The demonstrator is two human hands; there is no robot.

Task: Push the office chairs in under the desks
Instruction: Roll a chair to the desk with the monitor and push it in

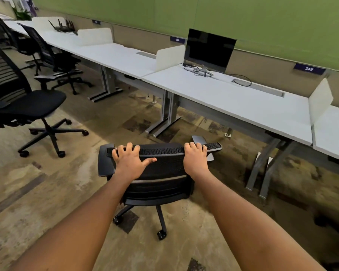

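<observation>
A black mesh-backed office chair [160,173] stands on the carpet in front of me, its back towards me. My left hand [128,161] grips the top edge of the backrest at its left, fingers curled over the rim. My right hand [196,159] grips the same edge at its right. The chair sits a short way out from the white desk [233,100] numbered 249, whose underside is open between its grey metal legs.
A black monitor [209,49] with cables stands on that desk. Another black chair [27,106] stands out on the floor at the left, and two more chairs [53,55] farther back by the left desks. White dividers [169,56] separate the desks.
</observation>
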